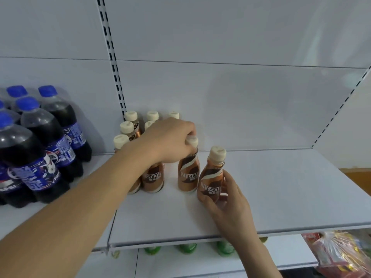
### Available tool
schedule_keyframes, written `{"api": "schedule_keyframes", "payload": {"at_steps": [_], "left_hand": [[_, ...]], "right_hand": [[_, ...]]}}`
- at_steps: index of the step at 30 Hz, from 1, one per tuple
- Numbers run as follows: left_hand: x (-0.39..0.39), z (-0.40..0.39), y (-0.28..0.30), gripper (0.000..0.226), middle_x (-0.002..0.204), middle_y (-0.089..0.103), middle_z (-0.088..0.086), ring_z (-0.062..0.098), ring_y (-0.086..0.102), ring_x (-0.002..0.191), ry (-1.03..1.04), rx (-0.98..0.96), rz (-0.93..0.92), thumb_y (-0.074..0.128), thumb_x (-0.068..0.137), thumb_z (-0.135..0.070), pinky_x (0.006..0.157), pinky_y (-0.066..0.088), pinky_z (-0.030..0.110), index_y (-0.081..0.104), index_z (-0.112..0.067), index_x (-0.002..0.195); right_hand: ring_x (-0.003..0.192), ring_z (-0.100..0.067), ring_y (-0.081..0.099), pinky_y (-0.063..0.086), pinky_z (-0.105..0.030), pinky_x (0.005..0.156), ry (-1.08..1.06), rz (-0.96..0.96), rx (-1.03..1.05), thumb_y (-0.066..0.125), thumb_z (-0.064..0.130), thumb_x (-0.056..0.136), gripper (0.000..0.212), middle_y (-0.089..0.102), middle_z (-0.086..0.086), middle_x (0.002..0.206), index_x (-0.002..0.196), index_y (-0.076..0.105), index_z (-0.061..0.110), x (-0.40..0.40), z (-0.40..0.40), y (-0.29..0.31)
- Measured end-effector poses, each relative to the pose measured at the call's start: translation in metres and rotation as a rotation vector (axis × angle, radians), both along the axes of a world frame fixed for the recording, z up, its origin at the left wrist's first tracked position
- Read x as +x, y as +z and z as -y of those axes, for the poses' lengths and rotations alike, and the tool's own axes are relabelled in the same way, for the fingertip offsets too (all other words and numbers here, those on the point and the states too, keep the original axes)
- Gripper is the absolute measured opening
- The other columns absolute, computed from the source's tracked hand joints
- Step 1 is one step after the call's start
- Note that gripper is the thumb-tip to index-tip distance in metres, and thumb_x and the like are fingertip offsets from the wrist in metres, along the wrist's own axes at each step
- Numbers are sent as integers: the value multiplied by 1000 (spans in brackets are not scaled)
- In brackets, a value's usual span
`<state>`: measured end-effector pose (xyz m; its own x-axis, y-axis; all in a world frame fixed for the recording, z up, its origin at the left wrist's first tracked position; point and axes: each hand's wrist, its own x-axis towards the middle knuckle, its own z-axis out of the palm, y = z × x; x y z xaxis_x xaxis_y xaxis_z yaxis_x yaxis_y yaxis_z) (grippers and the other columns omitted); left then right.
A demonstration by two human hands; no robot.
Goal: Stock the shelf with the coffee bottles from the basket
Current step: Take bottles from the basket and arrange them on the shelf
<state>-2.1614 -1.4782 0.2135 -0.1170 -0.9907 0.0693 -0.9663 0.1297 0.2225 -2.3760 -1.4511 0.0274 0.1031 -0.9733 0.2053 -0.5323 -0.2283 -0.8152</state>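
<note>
Both hands are on coffee bottles at a white store shelf. Reaching in from the lower left, the left hand (170, 140) closes its fingertips over the cream cap of one standing coffee bottle (188, 171), which rests upright on the shelf (281, 189). Just to its right and slightly nearer the viewer, the right hand (224, 199) wraps thumb and fingers around the body of a second coffee bottle (210, 180), also upright, its base at or just above the shelf surface; contact cannot be told.

Both bottles stand with their long axes vertical, labels facing forward. Behind and to the left, a cluster of stocked coffee bottles (153, 177) stands in rows against the back panel, so the open space lies to the right, on the right hand's side.

Farther left, dark cola bottles (42, 147) with blue caps fill the neighbouring section. Below the shelf edge, green caps (186, 247) show on a lower level, and wrapped packages (339, 255) sit at lower right. No basket is in view.
</note>
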Motion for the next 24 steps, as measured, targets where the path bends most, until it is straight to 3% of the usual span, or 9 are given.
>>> {"api": "schedule_keyframes", "payload": {"at_steps": [4,10,19,24], "left_hand": [[17,23,7,25,113,69,-6,19,64,103,-15,30,42,71,99,-37,79,46,36,68,-28,122],[40,47,3,26,119,71,-4,23,65,110,-4,24,57,67,99,-28,97,56,50,68,-26,125],[47,58,1,28,114,71,-3,24,65,104,-33,-20,102,71,98,-33,89,56,45,69,-27,125],[48,61,0,26,110,70,-2,24,65,99,-62,-28,167,71,97,-33,81,52,40,70,-25,122]], "right_hand": [[114,-9,71,61,-44,95,-17,-3,-11,82,57,86,72,69,19,134,147,45,47,18,1,2],[117,-10,70,60,-43,97,16,-41,-19,78,52,90,68,69,18,134,148,43,48,40,9,7],[108,-6,72,63,-42,89,8,-27,-5,82,55,81,70,73,19,126,143,49,49,60,19,7],[108,-14,72,62,-44,90,37,-36,-26,80,54,82,66,70,16,124,139,47,48,81,22,10]]}}
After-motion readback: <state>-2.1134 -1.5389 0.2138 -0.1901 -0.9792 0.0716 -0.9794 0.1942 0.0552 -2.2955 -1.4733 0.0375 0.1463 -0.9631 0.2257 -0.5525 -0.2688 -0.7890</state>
